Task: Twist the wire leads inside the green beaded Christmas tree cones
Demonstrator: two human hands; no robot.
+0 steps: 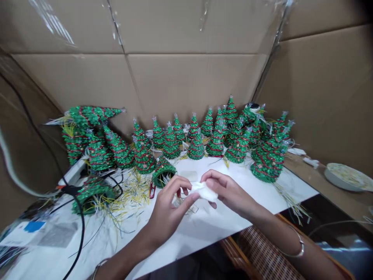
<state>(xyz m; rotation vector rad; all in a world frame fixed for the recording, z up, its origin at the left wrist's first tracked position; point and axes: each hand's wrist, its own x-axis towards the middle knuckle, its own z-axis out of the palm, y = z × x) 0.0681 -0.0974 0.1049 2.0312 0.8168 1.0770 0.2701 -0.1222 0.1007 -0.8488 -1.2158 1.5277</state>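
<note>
While finished tinsel trees [204, 136] crowd the bench [204, 229], left hand [167, 208] and right hand [230, 190] pinch a small white piece [204, 191] between closed fingertips above its front edge; one tipped tree [163, 171] appears unfinished.

My fingers [186, 196] cover most of the white piece [205, 191]; its shape is indeterminate. Right of it, the frame edge cuts off the white dish [346, 177]. Dish contents are too blurred to identify.
</note>
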